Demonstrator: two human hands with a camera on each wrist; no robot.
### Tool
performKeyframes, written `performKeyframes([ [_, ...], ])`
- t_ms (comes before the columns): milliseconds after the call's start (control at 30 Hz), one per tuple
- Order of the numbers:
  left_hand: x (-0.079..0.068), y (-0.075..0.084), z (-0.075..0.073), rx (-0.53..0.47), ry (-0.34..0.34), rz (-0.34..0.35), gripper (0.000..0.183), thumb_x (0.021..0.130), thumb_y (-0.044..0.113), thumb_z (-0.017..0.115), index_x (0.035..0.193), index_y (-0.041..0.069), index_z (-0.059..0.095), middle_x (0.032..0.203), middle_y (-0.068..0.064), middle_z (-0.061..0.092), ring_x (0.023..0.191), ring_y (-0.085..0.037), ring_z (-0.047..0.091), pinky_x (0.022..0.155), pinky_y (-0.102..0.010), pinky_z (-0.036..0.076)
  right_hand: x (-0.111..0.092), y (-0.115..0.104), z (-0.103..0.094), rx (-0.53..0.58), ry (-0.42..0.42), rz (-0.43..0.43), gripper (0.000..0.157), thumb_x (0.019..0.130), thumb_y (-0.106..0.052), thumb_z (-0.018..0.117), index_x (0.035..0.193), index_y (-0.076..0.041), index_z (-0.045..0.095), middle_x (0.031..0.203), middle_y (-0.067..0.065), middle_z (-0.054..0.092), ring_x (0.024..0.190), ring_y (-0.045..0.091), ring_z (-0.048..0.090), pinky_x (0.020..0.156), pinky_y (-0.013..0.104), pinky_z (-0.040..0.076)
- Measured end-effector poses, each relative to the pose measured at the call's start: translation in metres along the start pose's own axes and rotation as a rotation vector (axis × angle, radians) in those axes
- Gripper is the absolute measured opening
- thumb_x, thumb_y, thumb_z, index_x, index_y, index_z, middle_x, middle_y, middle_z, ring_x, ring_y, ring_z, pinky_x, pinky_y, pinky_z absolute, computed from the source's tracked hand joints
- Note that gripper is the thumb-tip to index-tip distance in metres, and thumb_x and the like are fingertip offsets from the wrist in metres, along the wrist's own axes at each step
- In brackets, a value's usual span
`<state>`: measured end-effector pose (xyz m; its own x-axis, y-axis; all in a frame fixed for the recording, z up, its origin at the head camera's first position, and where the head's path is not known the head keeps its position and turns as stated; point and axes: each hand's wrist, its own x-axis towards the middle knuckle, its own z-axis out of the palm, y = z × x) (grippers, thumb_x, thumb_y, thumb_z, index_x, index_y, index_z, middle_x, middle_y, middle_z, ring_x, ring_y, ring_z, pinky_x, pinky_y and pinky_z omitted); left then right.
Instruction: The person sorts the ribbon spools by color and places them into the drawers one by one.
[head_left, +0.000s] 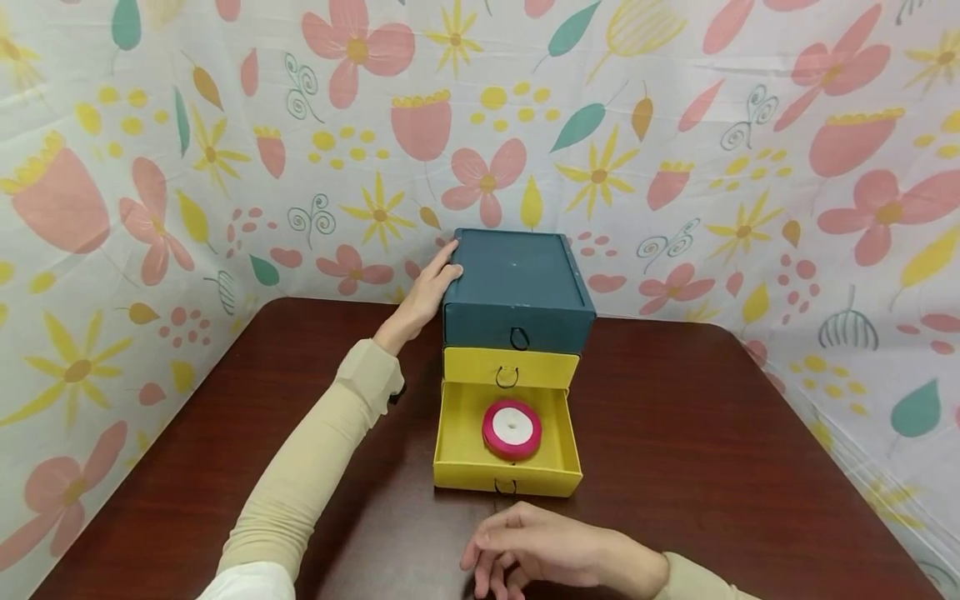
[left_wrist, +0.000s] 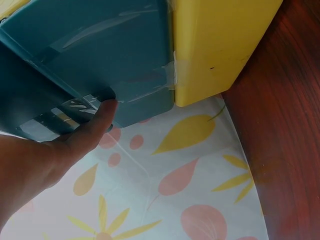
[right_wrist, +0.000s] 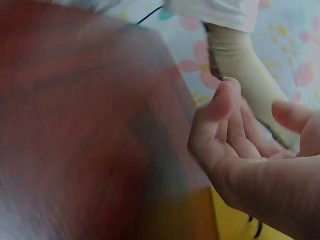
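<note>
A teal box drawer (head_left: 517,275) with a black loop pull tops a stack of drawers. My left hand (head_left: 420,304) rests at its left top edge, fingers stretched toward the back corner; the left wrist view shows one straight finger against the teal side (left_wrist: 120,55). Below is a yellow drawer front (head_left: 472,367). The lowest yellow drawer (head_left: 570,442) stands pulled out, with a spool of magenta ribbon (head_left: 512,429) lying in it, its white face up. In front of that drawer, my right hand (head_left: 540,546) hovers with loosely bent fingers and holds nothing.
The stack stands on a dark reddish-brown table (head_left: 675,450) with rounded far corners. A white floral curtain (head_left: 697,150) hangs behind and along both sides. Black loop pulls (head_left: 507,379) hang on the yellow drawer fronts.
</note>
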<state>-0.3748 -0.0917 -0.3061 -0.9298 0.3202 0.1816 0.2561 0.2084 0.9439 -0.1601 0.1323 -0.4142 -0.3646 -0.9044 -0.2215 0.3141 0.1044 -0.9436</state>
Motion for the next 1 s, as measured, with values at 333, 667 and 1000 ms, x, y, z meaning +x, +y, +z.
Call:
performKeyframes([
  [333,-0.002,-0.001,0.002,0.016,0.023,0.030,0.061,0.101,0.040,0.037,0.157,0.029,0.015,0.164,0.006,0.007,0.152,-0.020,0.008,0.121,-0.049,0.015,0.000,0.008,-0.016,0.389,0.219,0.170,0.042,0.099,-0.050,0.039,0.112,-0.013,0.052,0.075,-0.009,0.058,0.065,0.004,0.052,0.058,0.018,0.043],
  [667,0.002,-0.005,0.003,0.018,0.033,0.038,0.062,0.100,0.044,0.037,0.156,0.032,0.016,0.164,0.007,0.009,0.152,-0.019,0.010,0.121,-0.048,0.015,0.010,0.016,-0.018,0.446,0.329,0.023,0.031,0.104,-0.035,0.038,0.101,-0.018,0.064,0.069,-0.014,0.055,0.061,0.001,0.047,0.053,0.016,0.034],
  [1000,0.001,-0.005,0.004,0.017,0.037,0.033,0.062,0.099,0.043,0.038,0.156,0.030,0.016,0.164,0.006,0.008,0.152,-0.021,0.009,0.121,-0.050,0.015,0.010,0.021,-0.020,0.362,0.354,-0.006,0.027,0.104,-0.032,0.039,0.093,-0.016,0.058,0.065,-0.012,0.051,0.057,0.001,0.045,0.049,0.014,0.035],
])
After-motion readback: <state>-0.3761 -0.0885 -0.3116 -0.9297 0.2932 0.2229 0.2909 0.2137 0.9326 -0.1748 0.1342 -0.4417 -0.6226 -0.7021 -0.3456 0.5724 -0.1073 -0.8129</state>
